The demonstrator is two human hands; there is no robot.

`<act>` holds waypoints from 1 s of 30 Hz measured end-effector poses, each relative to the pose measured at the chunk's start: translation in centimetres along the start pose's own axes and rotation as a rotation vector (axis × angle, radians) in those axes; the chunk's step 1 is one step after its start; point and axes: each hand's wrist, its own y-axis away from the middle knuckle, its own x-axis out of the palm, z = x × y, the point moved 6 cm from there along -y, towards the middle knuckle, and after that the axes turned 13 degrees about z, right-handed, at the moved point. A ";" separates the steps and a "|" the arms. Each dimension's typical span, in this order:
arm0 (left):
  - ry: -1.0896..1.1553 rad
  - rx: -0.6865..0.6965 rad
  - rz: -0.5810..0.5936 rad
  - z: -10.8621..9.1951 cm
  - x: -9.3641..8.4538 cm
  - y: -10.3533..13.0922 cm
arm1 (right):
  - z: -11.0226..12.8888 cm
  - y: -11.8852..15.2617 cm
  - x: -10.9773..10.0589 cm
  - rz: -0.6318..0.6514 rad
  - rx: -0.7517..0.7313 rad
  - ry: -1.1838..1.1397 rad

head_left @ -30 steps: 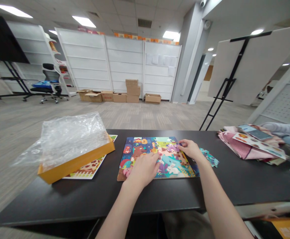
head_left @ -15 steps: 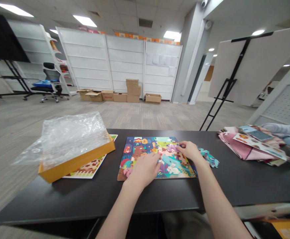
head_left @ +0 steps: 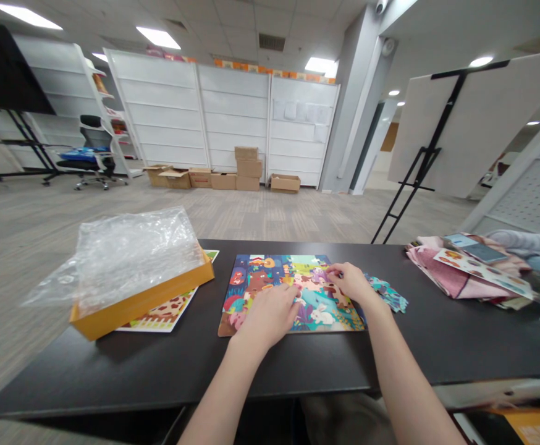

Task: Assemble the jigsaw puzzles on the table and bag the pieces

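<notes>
A colourful jigsaw puzzle (head_left: 323, 314) with cartoon animals lies flat on the black table in front of me. My left hand (head_left: 274, 309) rests palm down over its middle, fingers stretched across the picture. Near the puzzle's upper right, my right hand (head_left: 348, 283) has thumb and forefinger pinched on a puzzle piece, low against the picture; the fingers mostly cover that piece. Just right of this hand, a small heap of loose teal puzzle pieces (head_left: 393, 295) lies on the table, partly behind my wrist.
On the left, a yellow box (head_left: 149, 298) with clear plastic wrap (head_left: 133, 256) sits on a printed picture sheet (head_left: 177, 312). Folded pink cloths (head_left: 450, 275) with a phone (head_left: 484, 251) and a sticker sheet (head_left: 483, 272) lie at the right of the table (head_left: 181, 377).
My right hand has shifted slightly left over the puzzle, its fingertips still pinched. My left hand stays in the same place.
</notes>
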 end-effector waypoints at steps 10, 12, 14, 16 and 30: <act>-0.002 0.001 0.000 0.4 -0.1 0.2 | -2.3 1.3 -1.7 -0.212 0.195 -0.072; -0.015 -0.007 0.011 0.2 -0.1 0.2 | -1.4 1.3 -0.9 -0.130 0.165 -0.044; -0.022 -0.012 0.023 0.1 -0.1 0.1 | -0.3 1.3 -0.1 -0.065 0.127 0.014; -0.024 -0.007 0.031 -0.1 0.0 0.0 | 0.6 1.2 0.3 -0.039 0.117 0.071; -0.030 0.009 0.041 -0.2 -0.1 0.0 | 0.4 1.0 0.4 -0.026 0.123 0.029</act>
